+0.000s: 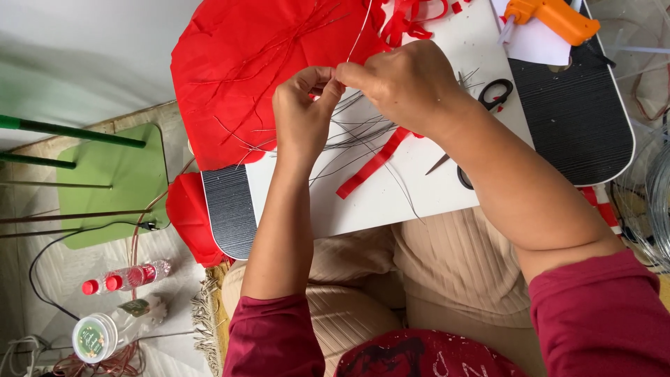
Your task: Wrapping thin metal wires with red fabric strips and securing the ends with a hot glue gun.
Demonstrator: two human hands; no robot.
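While over white board (391, 199), left hand (301, 112), right hand (405, 84) pinch thin wire (361, 31).

A thin silvery wire (362, 28) is pinched between the fingertips of both hands, above the white board (391, 195). It rises from the pinch as a fine, slightly curved line, running up and a little right across the red fabric (230, 70) that covers the board's far left part. The fabric is a large, roughly round sheet, bright red and creased, with thin dark stems lying across it. Below the pinch, a loose bundle of grey wires (363, 132) fans out flat on the board's middle, the strands splayed left and right, some reaching toward the board's near edge.
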